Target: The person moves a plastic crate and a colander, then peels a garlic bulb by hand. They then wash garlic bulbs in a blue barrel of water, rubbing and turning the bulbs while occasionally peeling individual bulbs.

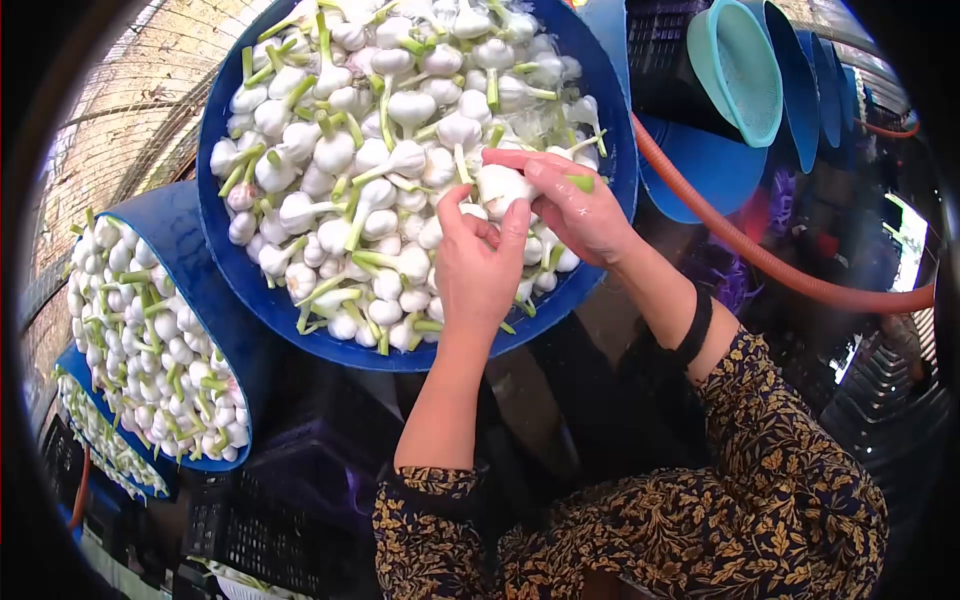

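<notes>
A white garlic bulb (503,190) is in my right hand (585,205), its fingers closed round it, and a short green stem end (580,183) shows by the fingers. My left hand (480,265) is just to the left with its thumb tip at the bulb's lower edge. Its index finger is bent and stands apart from the thumb, with nothing visible between them. Both hands are over the front right part of a large round blue tub (285,335). Many garlic bulbs (335,150) with trimmed green stems fill the tub, and water shows among those at the upper right.
Left of the tub, a tilted blue container (195,250) holds more garlic, with another behind it. An orange hose (760,255) curves along the right. A turquoise basin (735,70) leans at the upper right near other blue basins. Black crates (250,530) stand at the lower left.
</notes>
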`<state>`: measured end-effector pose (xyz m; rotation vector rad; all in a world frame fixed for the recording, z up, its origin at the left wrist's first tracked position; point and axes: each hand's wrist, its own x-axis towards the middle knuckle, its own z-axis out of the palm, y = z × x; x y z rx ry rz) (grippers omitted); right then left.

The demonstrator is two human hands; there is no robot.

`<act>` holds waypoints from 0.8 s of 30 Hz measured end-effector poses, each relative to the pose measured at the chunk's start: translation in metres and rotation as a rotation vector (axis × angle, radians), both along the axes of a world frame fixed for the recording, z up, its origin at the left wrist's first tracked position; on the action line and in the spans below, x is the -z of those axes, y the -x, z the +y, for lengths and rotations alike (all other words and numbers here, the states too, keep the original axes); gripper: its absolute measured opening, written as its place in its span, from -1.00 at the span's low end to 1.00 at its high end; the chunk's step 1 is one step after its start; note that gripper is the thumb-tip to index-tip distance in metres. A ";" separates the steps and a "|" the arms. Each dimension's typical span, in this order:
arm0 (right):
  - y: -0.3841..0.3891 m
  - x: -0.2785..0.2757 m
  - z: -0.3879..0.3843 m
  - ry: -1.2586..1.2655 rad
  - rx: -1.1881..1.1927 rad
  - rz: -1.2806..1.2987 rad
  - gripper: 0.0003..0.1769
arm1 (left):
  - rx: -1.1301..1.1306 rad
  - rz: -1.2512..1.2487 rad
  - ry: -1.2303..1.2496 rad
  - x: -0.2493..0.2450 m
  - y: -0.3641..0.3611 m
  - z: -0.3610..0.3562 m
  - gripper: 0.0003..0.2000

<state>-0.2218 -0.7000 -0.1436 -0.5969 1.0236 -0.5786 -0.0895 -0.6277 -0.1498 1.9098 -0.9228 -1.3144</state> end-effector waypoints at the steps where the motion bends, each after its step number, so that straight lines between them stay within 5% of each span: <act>1: -0.001 0.000 0.007 0.084 -0.051 0.025 -0.58 | -0.046 0.067 -0.030 0.001 0.003 -0.004 -0.45; 4: 0.004 0.002 0.016 0.225 -0.101 0.072 -0.59 | -0.046 0.107 -0.050 0.007 0.006 0.002 -0.58; 7: 0.014 0.001 0.013 0.048 -0.136 0.016 -0.59 | -0.151 0.680 -0.082 0.000 -0.003 0.011 -0.69; 12: 0.017 -0.003 0.012 0.011 -0.161 0.061 -0.59 | -0.186 0.811 -0.144 -0.006 -0.007 0.015 -0.73; 15: 0.017 -0.004 0.011 0.192 -0.259 0.147 -0.59 | -0.139 0.672 -0.149 -0.009 -0.005 0.012 -0.71; 17: 0.021 -0.005 0.008 -0.024 -0.184 0.008 -0.52 | -0.187 0.838 -0.195 -0.012 -0.007 0.011 -0.69; 24: 0.021 0.000 0.011 -0.058 -0.187 -0.054 -0.51 | -0.204 0.867 -0.206 -0.012 -0.006 0.014 -0.68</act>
